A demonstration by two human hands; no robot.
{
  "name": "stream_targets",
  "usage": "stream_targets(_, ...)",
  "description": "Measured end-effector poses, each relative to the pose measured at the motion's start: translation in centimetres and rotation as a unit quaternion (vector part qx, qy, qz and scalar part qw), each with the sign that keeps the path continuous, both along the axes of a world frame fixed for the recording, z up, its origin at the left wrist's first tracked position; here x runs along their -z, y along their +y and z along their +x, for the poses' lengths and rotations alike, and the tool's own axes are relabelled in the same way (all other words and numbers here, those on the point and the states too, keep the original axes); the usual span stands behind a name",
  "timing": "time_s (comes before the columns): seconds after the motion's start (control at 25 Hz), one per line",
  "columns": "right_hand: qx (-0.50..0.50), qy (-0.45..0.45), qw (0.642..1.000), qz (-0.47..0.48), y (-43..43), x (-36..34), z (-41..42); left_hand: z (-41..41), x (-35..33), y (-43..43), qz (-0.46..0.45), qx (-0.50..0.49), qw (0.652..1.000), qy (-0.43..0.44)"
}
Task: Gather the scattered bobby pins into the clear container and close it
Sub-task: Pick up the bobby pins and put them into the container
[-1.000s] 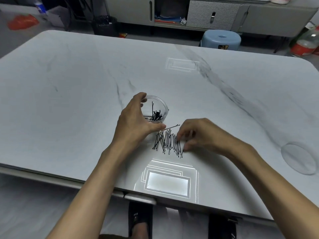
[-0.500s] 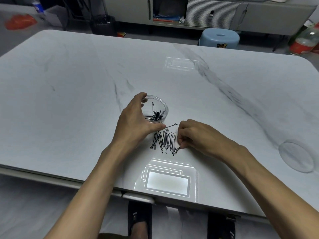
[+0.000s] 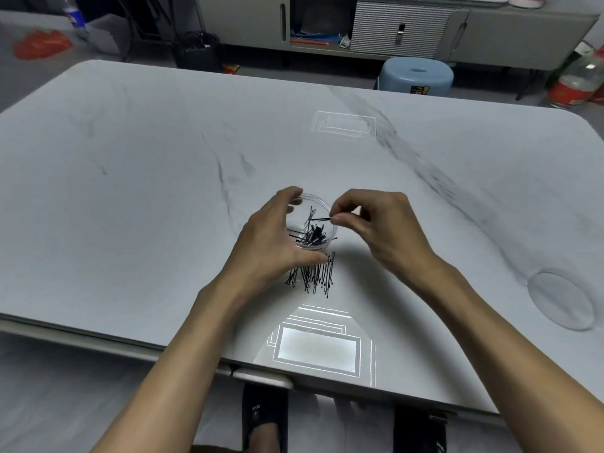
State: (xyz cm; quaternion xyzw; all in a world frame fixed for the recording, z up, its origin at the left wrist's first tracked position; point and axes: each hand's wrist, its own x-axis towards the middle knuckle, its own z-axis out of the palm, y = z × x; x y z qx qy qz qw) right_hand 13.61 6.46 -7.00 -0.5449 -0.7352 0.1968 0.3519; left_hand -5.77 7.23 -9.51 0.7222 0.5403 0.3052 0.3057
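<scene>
Marble table [image 3: 130, 191] holds lid [image 3: 560, 299], well apart from container [image 3: 322, 207].

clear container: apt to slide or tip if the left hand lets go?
Likely. The clear container looks small, thin-walled and light, on a glossy table. The left hand cups it while the right hand feeds a bobby pin, suggesting it needs steadying.

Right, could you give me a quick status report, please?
Left hand steadies clear container. Right hand pinches one bobby pin over it. Pin pile on table; lid far right.
</scene>
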Motion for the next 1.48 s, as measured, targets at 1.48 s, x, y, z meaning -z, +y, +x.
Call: stream_targets(1.48, 0.023, 0.044, 0.998, -0.023, -0.1, 0.3, 2.4, -1.0, 0.2, 0.4, -0.001, -0.056, 0.998, -0.019)
